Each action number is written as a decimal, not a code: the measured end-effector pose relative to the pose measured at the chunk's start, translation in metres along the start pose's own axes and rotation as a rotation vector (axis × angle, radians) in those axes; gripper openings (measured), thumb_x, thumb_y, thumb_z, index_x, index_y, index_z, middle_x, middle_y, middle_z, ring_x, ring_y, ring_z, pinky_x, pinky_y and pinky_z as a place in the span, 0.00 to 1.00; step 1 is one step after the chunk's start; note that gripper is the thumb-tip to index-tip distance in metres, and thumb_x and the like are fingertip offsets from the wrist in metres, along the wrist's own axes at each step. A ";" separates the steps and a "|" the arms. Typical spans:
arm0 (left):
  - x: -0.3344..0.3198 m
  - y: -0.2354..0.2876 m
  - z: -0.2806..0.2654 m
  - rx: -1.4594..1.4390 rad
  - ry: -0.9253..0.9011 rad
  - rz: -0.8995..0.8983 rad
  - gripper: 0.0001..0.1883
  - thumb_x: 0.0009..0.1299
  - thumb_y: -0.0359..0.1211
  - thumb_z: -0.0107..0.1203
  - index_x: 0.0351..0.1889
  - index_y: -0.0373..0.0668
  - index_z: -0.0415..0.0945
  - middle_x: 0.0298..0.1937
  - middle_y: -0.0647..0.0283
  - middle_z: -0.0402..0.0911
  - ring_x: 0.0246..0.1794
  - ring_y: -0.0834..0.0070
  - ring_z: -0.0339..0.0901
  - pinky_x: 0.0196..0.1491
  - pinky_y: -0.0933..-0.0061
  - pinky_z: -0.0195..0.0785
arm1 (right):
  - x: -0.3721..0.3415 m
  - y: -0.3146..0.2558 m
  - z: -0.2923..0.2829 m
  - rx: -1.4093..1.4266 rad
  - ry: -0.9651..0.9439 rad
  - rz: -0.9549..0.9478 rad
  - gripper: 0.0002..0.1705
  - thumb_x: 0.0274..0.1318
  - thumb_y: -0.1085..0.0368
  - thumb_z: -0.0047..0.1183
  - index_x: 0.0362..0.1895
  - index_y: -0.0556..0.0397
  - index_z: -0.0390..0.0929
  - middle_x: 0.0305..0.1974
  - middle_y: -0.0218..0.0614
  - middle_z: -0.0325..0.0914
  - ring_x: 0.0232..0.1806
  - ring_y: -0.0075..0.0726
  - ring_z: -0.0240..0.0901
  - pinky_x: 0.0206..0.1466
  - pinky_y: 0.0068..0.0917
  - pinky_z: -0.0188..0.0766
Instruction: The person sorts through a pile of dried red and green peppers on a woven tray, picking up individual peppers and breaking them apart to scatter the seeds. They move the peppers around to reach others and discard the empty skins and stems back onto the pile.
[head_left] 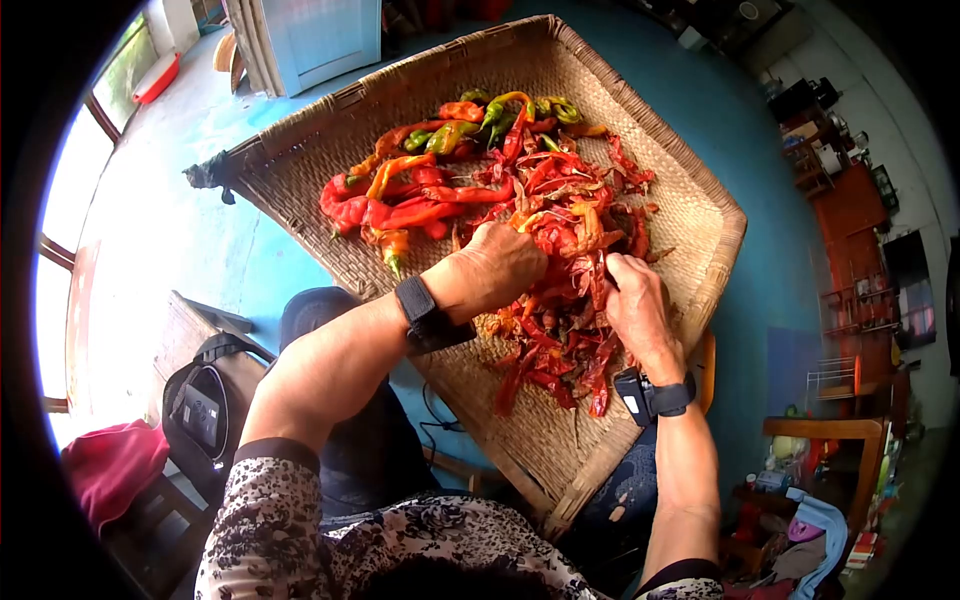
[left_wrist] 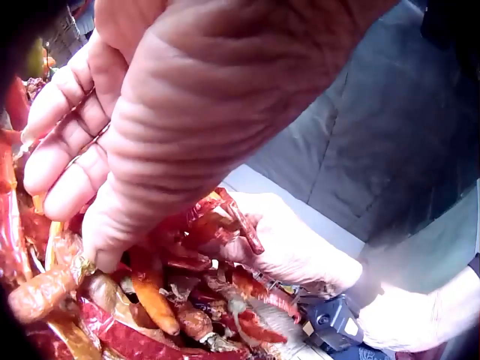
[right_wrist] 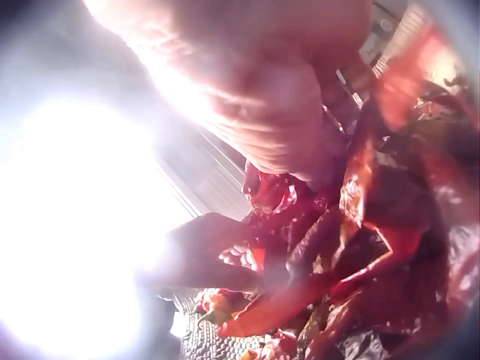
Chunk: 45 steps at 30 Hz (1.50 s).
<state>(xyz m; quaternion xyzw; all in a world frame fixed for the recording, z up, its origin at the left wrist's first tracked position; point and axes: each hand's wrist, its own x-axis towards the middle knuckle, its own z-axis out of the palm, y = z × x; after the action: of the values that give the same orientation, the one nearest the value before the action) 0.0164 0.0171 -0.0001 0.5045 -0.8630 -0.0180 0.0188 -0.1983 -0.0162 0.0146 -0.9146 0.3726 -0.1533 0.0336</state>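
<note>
A large woven tray [head_left: 470, 400] holds dried red chili peppers [head_left: 545, 370] heaped in its middle. Fresher, plumper red, orange and green peppers [head_left: 420, 200] lie in its far left part. My left hand [head_left: 497, 268] is at the upper edge of the dried heap. In the left wrist view its fingers [left_wrist: 67, 169] are extended side by side, while the thumb reaches down among the peppers. Lower right, my right hand [head_left: 640, 305] grips some dried chili peppers at the side of the heap, its fingertips partly hidden among them. A red piece [right_wrist: 270, 191] shows right below that hand.
The tray's raised rim [head_left: 650, 125] surrounds the peppers. At the left, a black bag [head_left: 205, 410] lies on a wooden bench, near a pink cloth [head_left: 115, 465]. A wooden chair [head_left: 825, 430] with clothes stands at the lower right. Blue floor [head_left: 790, 330] extends beyond the tray.
</note>
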 end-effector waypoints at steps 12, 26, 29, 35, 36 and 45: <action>0.006 -0.002 -0.009 -0.244 0.294 -0.018 0.04 0.65 0.33 0.54 0.34 0.44 0.73 0.24 0.59 0.77 0.25 0.59 0.78 0.24 0.61 0.69 | -0.031 0.019 -0.016 0.605 0.418 0.310 0.09 0.57 0.68 0.58 0.40 0.60 0.77 0.31 0.30 0.78 0.33 0.21 0.72 0.36 0.20 0.70; 0.012 0.016 -0.003 -0.378 0.354 0.061 0.10 0.67 0.39 0.54 0.36 0.43 0.73 0.30 0.57 0.77 0.30 0.57 0.78 0.29 0.59 0.72 | -0.106 0.079 -0.052 -0.536 0.409 0.725 0.12 0.55 0.63 0.55 0.44 0.52 0.77 0.39 0.45 0.76 0.43 0.51 0.74 0.42 0.43 0.71; 0.013 0.020 0.001 -0.300 0.377 0.096 0.08 0.67 0.37 0.54 0.35 0.42 0.72 0.31 0.59 0.74 0.32 0.59 0.77 0.29 0.61 0.71 | -0.084 0.058 -0.038 0.211 0.588 0.504 0.18 0.56 0.61 0.56 0.50 0.53 0.77 0.41 0.47 0.77 0.41 0.45 0.77 0.42 0.35 0.75; 0.012 0.026 0.004 -0.249 0.369 0.156 0.07 0.65 0.32 0.52 0.37 0.40 0.72 0.33 0.58 0.76 0.32 0.60 0.79 0.31 0.64 0.73 | -0.041 -0.013 -0.009 0.139 0.200 0.042 0.15 0.51 0.66 0.60 0.43 0.60 0.77 0.34 0.44 0.79 0.36 0.46 0.75 0.41 0.37 0.72; 0.013 0.026 0.004 -0.268 0.362 0.152 0.07 0.64 0.32 0.52 0.37 0.40 0.71 0.33 0.58 0.75 0.32 0.60 0.78 0.31 0.63 0.72 | -0.038 -0.014 -0.005 0.103 0.190 0.032 0.12 0.51 0.68 0.58 0.40 0.60 0.76 0.32 0.44 0.79 0.35 0.47 0.75 0.40 0.38 0.72; 0.031 0.023 0.005 -0.294 0.601 0.133 0.17 0.61 0.31 0.57 0.49 0.43 0.72 0.41 0.58 0.71 0.45 0.60 0.70 0.44 0.63 0.69 | -0.063 0.021 -0.030 0.181 0.403 0.368 0.09 0.61 0.63 0.50 0.41 0.56 0.77 0.26 0.39 0.77 0.29 0.36 0.75 0.31 0.32 0.71</action>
<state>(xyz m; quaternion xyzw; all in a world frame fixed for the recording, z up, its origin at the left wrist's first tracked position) -0.0187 0.0014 -0.0035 0.4217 -0.8382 0.0085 0.3457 -0.2636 0.0139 0.0239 -0.7759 0.5165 -0.3558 0.0677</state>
